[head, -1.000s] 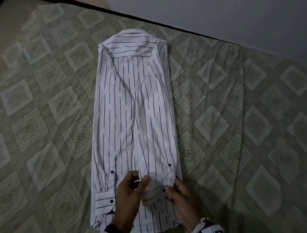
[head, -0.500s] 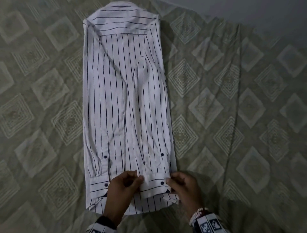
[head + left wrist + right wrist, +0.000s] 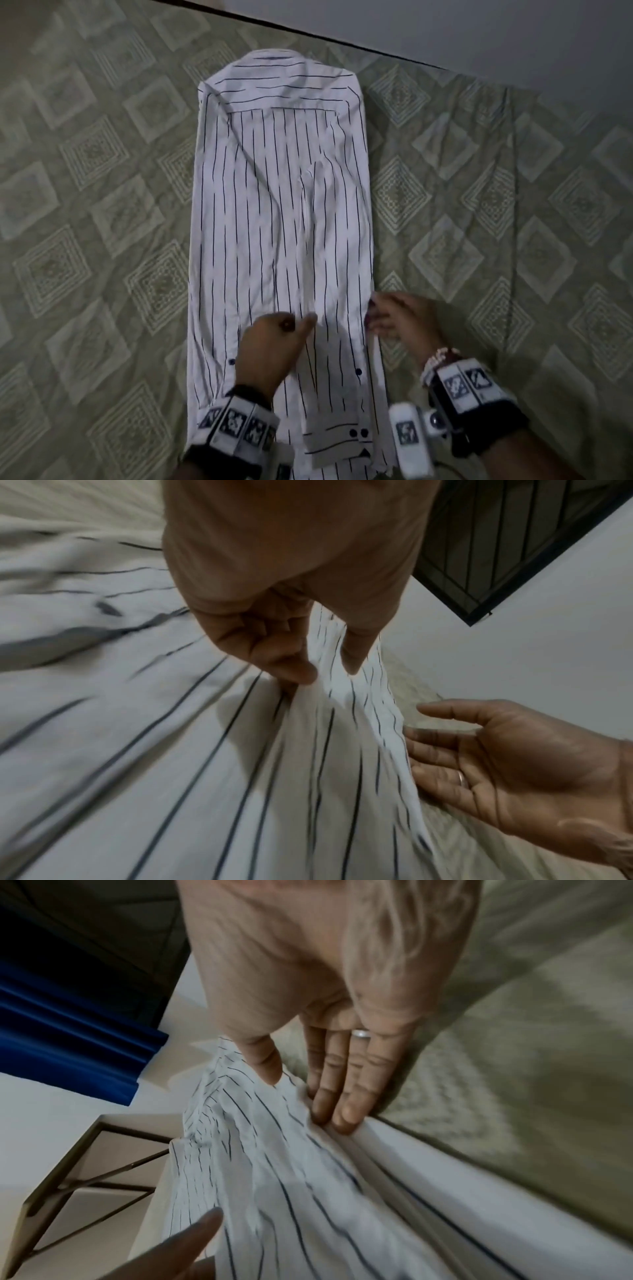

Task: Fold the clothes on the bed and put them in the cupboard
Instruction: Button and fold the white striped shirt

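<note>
The work surface is a bed covered by an olive-green bedsheet (image 3: 479, 212) printed with pale diamond motifs. A plain light wall (image 3: 479, 31) borders the far edge of the bed. The left wrist view shows a dark barred window (image 3: 507, 534) set in that wall. The right wrist view shows a blue curtain (image 3: 68, 1047) and a tan frame with crossed bars (image 3: 85, 1177) beyond the bed.

A white shirt with thin dark stripes (image 3: 284, 205) lies flat along the middle of the bedsheet, collar at the far end, both sides folded inward to form a long narrow panel. A buttoned cuff (image 3: 342, 442) rests on the near end of the panel.

The left hand (image 3: 274, 346) sits on the lower half of the shirt. In the left wrist view its thumb and fingers (image 3: 291, 669) pinch a raised ridge of striped fabric, so this hand is grasping the shirt.

The right hand (image 3: 400, 322) is at the right edge of the shirt, level with the left hand. In the right wrist view its fingers (image 3: 342, 1096) are straight and held together, with the tips against the folded edge where it meets the bedsheet; the thumb lies on top of the fabric. The hand is released and flat, gripping nothing. A ring (image 3: 362, 1033) is worn on one finger.

Both wrists carry black bands with printed marker tiles (image 3: 469, 383).
</note>
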